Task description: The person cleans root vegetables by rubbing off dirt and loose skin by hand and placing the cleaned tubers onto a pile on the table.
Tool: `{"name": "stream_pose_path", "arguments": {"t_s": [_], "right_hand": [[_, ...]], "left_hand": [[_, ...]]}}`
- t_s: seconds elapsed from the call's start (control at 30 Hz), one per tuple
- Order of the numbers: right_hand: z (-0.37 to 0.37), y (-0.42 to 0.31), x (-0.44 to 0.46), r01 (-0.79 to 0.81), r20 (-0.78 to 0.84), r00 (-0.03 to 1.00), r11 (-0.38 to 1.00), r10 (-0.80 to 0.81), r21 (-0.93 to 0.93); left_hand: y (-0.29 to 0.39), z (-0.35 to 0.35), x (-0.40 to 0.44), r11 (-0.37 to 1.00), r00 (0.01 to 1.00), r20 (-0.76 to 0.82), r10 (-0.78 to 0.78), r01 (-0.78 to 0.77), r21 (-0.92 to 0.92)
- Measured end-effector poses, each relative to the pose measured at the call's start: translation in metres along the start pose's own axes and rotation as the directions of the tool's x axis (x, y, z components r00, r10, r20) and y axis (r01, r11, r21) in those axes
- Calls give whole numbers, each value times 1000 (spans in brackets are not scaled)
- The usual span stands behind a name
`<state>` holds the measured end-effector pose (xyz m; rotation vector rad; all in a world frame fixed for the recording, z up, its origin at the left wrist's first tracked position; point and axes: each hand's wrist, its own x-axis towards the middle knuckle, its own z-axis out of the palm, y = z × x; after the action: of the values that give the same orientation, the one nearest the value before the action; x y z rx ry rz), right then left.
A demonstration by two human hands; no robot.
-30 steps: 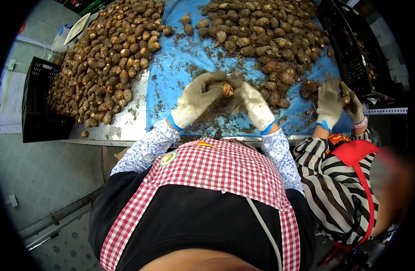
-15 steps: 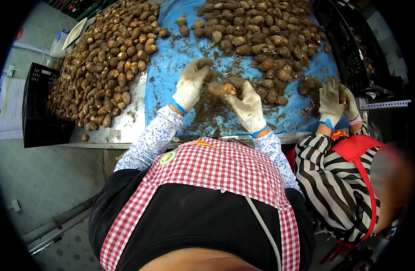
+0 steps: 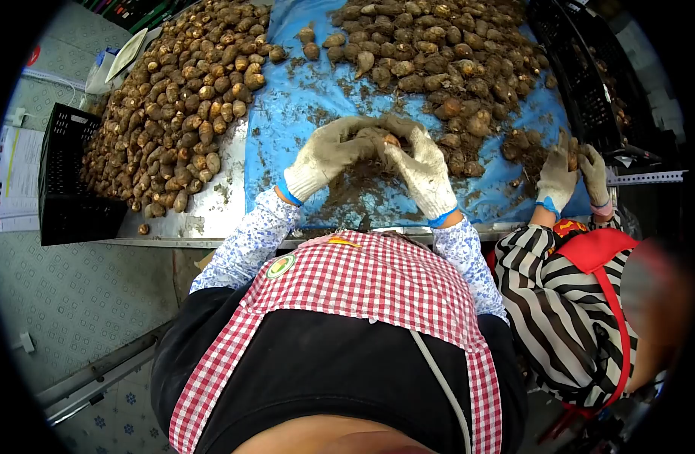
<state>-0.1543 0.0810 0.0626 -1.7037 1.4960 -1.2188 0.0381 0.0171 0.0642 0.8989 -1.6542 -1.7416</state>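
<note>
At 9 o'clock from the root vegetable [image 3: 390, 141] held between the two gloved hands, a printed sheet [image 3: 15, 178] is noted at the far left edge. Just inward, at nearly the same bearing, stands a black crate [image 3: 74, 185], its inner side against a large left pile [image 3: 181, 110] of brown roots, centred between 9 and 10 o'clock. One loose root [image 3: 143, 229] lies apart from that pile, just past 8 o'clock, near the front edge of the metal table [image 3: 225, 165]. A blue cover [image 3: 270, 125], littered with soil, begins to the right of the bare metal. The left hand [image 3: 334, 153], in a soiled glove, is curled round the near-left side of the root vegetable, above the cover. The right hand [image 3: 421, 168], likewise soiled, closes on it from the right; an orange-brown patch shows between the fingers, the remainder being largely covered. The right pile [image 3: 438, 57] of earthy roots spreads about 1 o'clock. A small cluster [image 3: 518, 142] lies at 3 o'clock. Between 4 and 5 o'clock, a co-worker [image 3: 548, 303] in striped sleeves and gloves has a smaller root [image 3: 573, 157] in hand. A dark crate [image 3: 586, 83] stands between 2 and 3 o'clock.
</note>
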Motion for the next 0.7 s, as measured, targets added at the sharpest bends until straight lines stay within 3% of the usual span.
{"name": "stream_pose_path", "arguments": {"t_s": [0.1, 0.2, 0.23, 0.33, 0.37, 0.43, 0.47, 0.5, 0.57, 0.6, 0.63, 0.67, 0.7], "right_hand": [[-9, -26, 5, -115, 60, 992, 989, 109, 93], [-11, -39, 19, -148, 122, 976, 959, 181, -241], [-11, -35, 23, -124, 143, 975, 954, 168, -273], [-5, -19, 42, -51, 169, 977, 915, 129, -401], [-1, 4, 47, 10, 123, 991, 873, 58, -488], [-9, 2, 58, -90, 114, 967, 727, 226, -681], [-6, 37, 51, -142, 1, 988, 917, 153, -372], [-5, 33, 42, -3, -96, 995, 1000, 0, -22], [-19, 19, 23, -344, 215, 929, 919, 303, 191], [-17, 28, 15, -415, 421, 887, 726, 189, 548], [-8, 31, 1, -469, 484, 861, 616, 159, 632], [7, 20, -3, -243, 285, 950, 873, 127, 422], [18, 10, -4, -24, 101, 995, 994, 13, 105]], "left_hand": [[3, -1, -2, 969, 997, 53, 52, -64, 239], [28, 12, -11, 904, 1000, 18, -14, 5, 428], [36, 17, -14, 875, 999, -10, -48, 47, 482], [26, 21, -13, 878, 987, -68, -147, 162, 451], [18, 24, -13, 854, 995, -77, -66, 96, 511], [3, 27, -18, 780, 992, -82, 96, -24, 626], [12, 24, -19, 835, 990, -53, 130, -80, 544], [11, 20, -19, 886, 992, -101, 71, -16, 463], [4, 14, -17, 956, 983, -174, -65, 111, 273], [5, 14, -18, 960, 977, -198, -80, 129, 247], [-1, 15, -17, 958, 977, -210, -24, 82, 273], [-13, 16, -13, 953, 976, -217, 35, 33, 300], [-16, 18, -9, 945, 971, -220, 94, -17, 327]]}}
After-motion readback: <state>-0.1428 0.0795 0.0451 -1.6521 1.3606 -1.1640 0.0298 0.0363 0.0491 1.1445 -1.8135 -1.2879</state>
